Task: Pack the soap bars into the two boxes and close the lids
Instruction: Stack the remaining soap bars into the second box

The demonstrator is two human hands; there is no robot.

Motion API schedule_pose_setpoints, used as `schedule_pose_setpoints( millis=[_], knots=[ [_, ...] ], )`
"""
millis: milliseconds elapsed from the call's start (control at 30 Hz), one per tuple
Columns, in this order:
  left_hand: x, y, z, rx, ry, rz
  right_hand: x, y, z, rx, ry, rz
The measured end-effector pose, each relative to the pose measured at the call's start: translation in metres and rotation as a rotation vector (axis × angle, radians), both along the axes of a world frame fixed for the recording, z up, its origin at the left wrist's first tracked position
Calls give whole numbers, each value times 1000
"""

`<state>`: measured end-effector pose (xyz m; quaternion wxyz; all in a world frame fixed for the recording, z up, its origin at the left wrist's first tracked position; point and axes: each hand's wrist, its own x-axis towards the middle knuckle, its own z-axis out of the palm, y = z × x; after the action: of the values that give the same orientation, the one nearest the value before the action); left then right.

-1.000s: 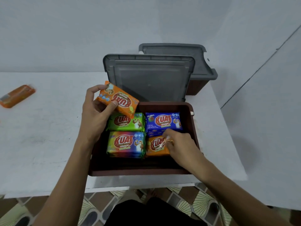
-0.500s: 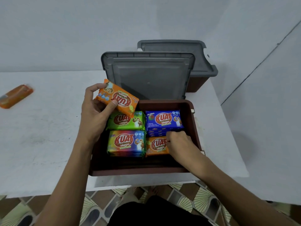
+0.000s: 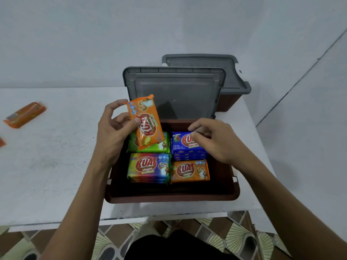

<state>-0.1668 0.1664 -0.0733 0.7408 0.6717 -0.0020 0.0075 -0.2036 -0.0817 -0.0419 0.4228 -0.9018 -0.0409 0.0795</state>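
The left hand (image 3: 116, 134) pinches an orange soap bar (image 3: 147, 122) over the brown box (image 3: 169, 198); the right hand (image 3: 214, 141), loosely curled and empty, hovers above the blue bars (image 3: 181, 148). Likely stiff, light, slick-wrapped: hold by its long edges.

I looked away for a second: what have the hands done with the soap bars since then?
The left hand has turned the held orange bar from lying across to standing on end, over the green bar. The right hand left the packed orange bar and moved back above the blue bar, holding nothing. The brown box, its open lid and the loose bar on the table stayed put.
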Motion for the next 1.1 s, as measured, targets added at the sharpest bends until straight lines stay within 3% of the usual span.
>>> schedule_pose_setpoints(
  millis=[200, 267, 467, 633, 733, 967, 1100],
  knots=[
    [-6, -14, 11, 4, 2, -119, 6, 25, -4, 506, -8, -3],
    [-6, -18, 12, 41, -3, -155, 8, 28, -3, 573, -4, 10],
    [-3, -18, 5, 238, -93, -231, 3, 21, -4, 435, 29, 148],
    [2, 7, -12, 482, -205, -25, -13, 1, -6, 372, 134, 113],
    [0, 18, -21, 609, -243, 65, -24, -15, -10, 226, 133, 63],
    [-9, 16, -33, 634, -258, 100, -37, -22, -25, -1, 205, 41],
    [-9, 15, -35, 641, -255, 98, -35, -7, -41, 9, 217, 10]
  ],
)
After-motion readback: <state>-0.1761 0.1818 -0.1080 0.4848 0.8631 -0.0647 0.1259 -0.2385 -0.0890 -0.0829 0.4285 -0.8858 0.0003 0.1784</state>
